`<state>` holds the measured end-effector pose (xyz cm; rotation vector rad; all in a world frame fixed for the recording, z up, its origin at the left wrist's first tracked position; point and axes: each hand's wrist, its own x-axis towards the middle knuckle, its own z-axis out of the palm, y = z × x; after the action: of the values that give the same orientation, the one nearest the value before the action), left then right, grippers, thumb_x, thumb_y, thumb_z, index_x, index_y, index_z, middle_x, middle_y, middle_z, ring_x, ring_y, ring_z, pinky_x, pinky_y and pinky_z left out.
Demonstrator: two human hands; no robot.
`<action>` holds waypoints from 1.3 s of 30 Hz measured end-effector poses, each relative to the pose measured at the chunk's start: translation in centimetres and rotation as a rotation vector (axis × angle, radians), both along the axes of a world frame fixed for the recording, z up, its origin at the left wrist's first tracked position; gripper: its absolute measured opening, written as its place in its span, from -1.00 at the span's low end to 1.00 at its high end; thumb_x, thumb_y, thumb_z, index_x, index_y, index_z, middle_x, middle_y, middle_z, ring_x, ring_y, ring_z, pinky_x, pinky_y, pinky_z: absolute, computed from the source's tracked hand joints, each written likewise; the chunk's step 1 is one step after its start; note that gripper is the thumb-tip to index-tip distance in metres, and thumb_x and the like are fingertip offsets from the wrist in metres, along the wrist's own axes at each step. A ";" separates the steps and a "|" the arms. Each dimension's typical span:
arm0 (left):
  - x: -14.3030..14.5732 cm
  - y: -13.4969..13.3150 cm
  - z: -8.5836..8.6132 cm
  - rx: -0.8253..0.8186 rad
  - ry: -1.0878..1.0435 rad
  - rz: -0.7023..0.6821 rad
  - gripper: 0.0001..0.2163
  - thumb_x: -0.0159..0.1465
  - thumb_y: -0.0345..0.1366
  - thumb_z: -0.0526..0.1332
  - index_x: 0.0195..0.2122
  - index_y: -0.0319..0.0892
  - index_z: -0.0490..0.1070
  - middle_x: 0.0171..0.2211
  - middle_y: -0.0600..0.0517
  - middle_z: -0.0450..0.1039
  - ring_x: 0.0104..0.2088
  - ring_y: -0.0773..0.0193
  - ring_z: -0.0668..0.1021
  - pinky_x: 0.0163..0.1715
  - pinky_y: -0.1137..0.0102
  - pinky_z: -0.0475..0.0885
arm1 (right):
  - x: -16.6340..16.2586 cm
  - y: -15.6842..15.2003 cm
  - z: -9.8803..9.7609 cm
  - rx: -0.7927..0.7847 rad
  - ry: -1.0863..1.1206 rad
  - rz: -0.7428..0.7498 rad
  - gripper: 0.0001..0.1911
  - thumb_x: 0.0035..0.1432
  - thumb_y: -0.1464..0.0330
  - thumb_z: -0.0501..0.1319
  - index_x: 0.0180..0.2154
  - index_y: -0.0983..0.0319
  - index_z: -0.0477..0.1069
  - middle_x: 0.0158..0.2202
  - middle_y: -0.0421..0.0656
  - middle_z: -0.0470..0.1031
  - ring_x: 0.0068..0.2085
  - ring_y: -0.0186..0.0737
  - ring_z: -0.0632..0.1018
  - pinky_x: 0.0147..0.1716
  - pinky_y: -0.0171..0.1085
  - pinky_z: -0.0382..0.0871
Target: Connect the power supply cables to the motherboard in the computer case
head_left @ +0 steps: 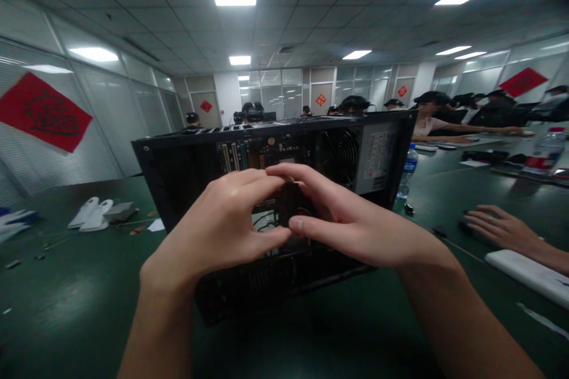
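An open black computer case [178,172] lies on its side on the dark green table [66,302], its inside facing me, with slots, a fan [340,155] and a labelled power supply [377,157] visible. My left hand [222,228] and my right hand [342,219] meet in front of the case's middle, fingers curled together around a small dark part [291,201] inside the case. The part is mostly hidden by my fingers and I cannot name it.
White gloves and a small grey box [102,213] lie at the left. A water bottle [408,172] stands right of the case. Another person's hand [500,228] rests flat at the right by a white pad [528,272]. Several people sit along the far table.
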<state>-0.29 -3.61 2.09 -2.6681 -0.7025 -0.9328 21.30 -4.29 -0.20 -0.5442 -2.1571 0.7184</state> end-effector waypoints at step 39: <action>-0.2 1.0 -0.1 0.006 0.020 0.015 -0.46 0.15 -0.12 0.40 0.14 -0.16 0.42 0.06 -0.11 0.51 0.06 0.08 0.56 0.05 0.32 0.49 | 0.4 0.9 0.3 -0.065 0.030 -0.001 -0.44 0.28 0.45 0.14 0.29 0.21 0.13 0.20 -0.02 0.35 0.21 -0.08 0.42 0.12 -0.10 0.45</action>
<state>-0.52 -2.63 2.03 -2.6594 -0.7134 -0.9017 21.74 -3.41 0.10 -0.5649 -2.1117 0.7931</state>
